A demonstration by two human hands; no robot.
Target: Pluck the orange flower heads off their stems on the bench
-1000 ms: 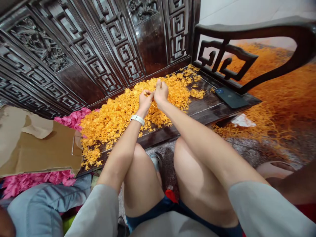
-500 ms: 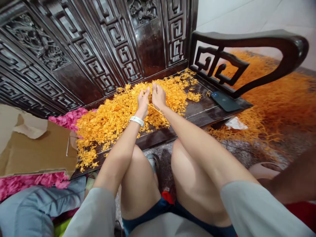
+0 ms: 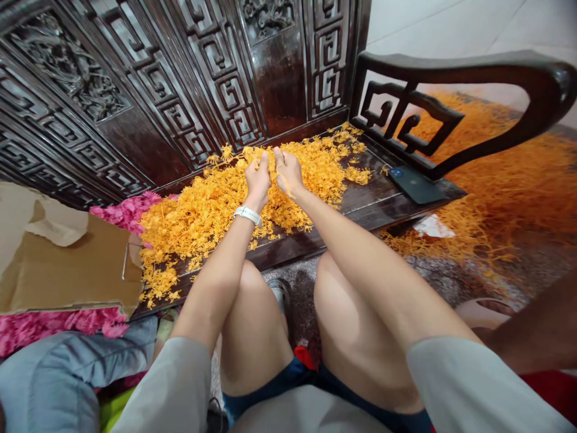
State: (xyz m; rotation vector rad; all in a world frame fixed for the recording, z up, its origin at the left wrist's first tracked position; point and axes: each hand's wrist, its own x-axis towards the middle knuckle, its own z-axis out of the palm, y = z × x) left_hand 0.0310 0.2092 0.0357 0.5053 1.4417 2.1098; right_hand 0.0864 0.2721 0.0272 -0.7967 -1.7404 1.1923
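Both my hands are close together over a heap of yellow-orange artificial flower pieces [image 3: 189, 210] spread along a dark wooden bench seat [image 3: 378, 207]. My left hand [image 3: 258, 180], with a white watch [image 3: 247, 215] at the wrist, is closed in a pinch, thumb upward. What its fingertips hold blends into the heap. Just to its right, my right hand [image 3: 291, 171] is also closed, thumb up. A thin yellow stem [image 3: 285, 183] curls out of it along the palm and wrist. The fingertips of both hands are partly hidden against the yellow pieces.
A carved bench back [image 3: 279, 84] rises behind the heap, with an armrest [image 3: 469, 69] at right. A phone [image 3: 415, 183] lies by the armrest. An open cardboard box [image 3: 85, 270] and pink flowers [image 3: 126, 213] are at left. Orange strands [image 3: 518, 186] cover the floor. Another person's jeans [image 3: 58, 373] show lower left.
The yellow stem, earlier stretched between my left hand and right wrist, now curls against my right palm. Both hands have shifted slightly up, and the view has turned a little.
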